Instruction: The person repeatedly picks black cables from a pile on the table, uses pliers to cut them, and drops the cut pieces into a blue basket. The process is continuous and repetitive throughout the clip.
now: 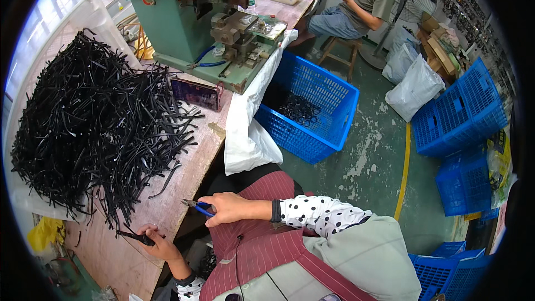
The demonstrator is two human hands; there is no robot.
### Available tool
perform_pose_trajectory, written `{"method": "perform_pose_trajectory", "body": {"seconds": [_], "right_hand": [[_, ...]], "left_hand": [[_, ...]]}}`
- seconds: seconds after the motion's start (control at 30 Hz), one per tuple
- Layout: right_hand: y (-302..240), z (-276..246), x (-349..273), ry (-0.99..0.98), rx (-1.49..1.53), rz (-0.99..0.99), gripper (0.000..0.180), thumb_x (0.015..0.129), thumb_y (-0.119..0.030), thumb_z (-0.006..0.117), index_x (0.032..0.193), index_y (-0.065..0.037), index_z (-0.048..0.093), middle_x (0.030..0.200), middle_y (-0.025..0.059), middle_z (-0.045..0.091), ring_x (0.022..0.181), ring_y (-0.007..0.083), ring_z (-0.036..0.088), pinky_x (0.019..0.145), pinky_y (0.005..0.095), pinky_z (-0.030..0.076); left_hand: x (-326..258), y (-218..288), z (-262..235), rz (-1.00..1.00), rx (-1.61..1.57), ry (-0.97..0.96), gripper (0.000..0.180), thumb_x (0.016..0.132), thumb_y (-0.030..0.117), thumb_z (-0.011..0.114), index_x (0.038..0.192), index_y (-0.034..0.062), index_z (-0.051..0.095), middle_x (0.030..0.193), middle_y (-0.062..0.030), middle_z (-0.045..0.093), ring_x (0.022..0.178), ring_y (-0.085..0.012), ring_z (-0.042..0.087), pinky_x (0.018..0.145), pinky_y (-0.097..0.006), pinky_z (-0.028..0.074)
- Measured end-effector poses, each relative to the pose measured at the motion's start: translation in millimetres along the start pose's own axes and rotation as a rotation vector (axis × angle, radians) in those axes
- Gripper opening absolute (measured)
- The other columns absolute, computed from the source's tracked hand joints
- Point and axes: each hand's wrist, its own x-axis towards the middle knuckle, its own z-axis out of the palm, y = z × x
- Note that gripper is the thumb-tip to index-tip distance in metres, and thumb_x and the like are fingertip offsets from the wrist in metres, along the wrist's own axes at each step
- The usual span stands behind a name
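My right hand (228,208) is closed around small blue-handled pliers (197,205), whose metal jaws point left over the table's edge. Lower on the left, my left hand (161,245) grips a black strip (135,237) with a thicker dark end between the fingers. The strip's loose end reaches toward a large tangled heap of black strips (89,128), which fills a pale plastic tray and spills onto the wooden table (167,196). Several strays lie close to my left hand.
A green machine (173,28) stands behind the heap, with another blue-handled pair of pliers (207,64) on its base. A phone (195,93) leans nearby. Right of the table, a blue crate (329,128) holds black pieces. Another person (362,0) sits on a stool beyond.
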Motion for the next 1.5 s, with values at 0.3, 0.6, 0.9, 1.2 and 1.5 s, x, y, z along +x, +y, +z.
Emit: {"method": "perform_pose_trajectory", "body": {"seconds": [0.3,0.6,0.9,1.2,1.5], "right_hand": [[-16.5,14.6,0.5,-0.265,1.004,0.019,0.078,0.078,-0.03,0.071,0.144,-0.005,0.037,0.093,0.0023,0.057,0.069,0.0081,0.047,0.057,0.0228,0.036],[-26.9,12.8,-8.8,-0.249,1.225,0.006,0.072,0.081,-0.02,0.069,0.143,-0.005,0.037,0.083,-0.0029,0.049,0.062,0.004,0.041,0.048,0.0204,0.03],[-18.6,1.7,-15.3,-0.235,1.138,-0.073,0.069,0.082,-0.021,0.071,0.141,-0.003,0.039,0.086,-0.0014,0.048,0.067,0.0049,0.044,0.053,0.0214,0.036],[-49.5,-32.2,-32.0,0.151,-0.118,-0.302,0.078,0.066,-0.027,0.08,0.135,-0.008,0.049,0.097,0.0128,0.06,0.08,0.0265,0.064,0.072,0.0355,0.053],[-68.5,-29.8,-25.4,0.111,-0.457,-0.548,0.081,0.058,-0.018,0.081,0.134,-0.01,0.053,0.089,0.0095,0.054,0.073,0.0252,0.056,0.06,0.0349,0.047]], "left_hand": [[-14.5,75.6,42.8,-0.634,-1.325,-0.408,0.029,0.103,0.036,0.041,0.1,0.0086,0.049,0.074,-0.0007,0.047,0.052,-0.0073,0.04,0.048,-0.022,0.034],[-18.3,83.6,39.0,-0.622,-1.273,-0.386,0.028,0.103,0.037,0.039,0.096,0.0102,0.046,0.072,-0.0007,0.046,0.048,-0.007,0.039,0.048,-0.022,0.035],[-8.3,74.6,39.4,-0.575,-1.074,-0.249,0.027,0.102,0.038,0.042,0.097,0.0121,0.05,0.073,0.0013,0.047,0.05,-0.0066,0.038,0.048,-0.021,0.033],[22.5,60.1,26.3,-0.832,-1.044,-0.227,0.027,0.1,0.04,0.047,0.092,0.015,0.052,0.077,0.0014,0.052,0.048,-0.0071,0.037,0.05,-0.025,0.035],[26.1,55.7,22.8,-0.814,-1.378,-0.49,0.039,0.104,0.041,0.033,0.091,0.008,0.048,0.069,0.0006,0.045,0.048,-0.0054,0.037,0.046,-0.022,0.036]]}}
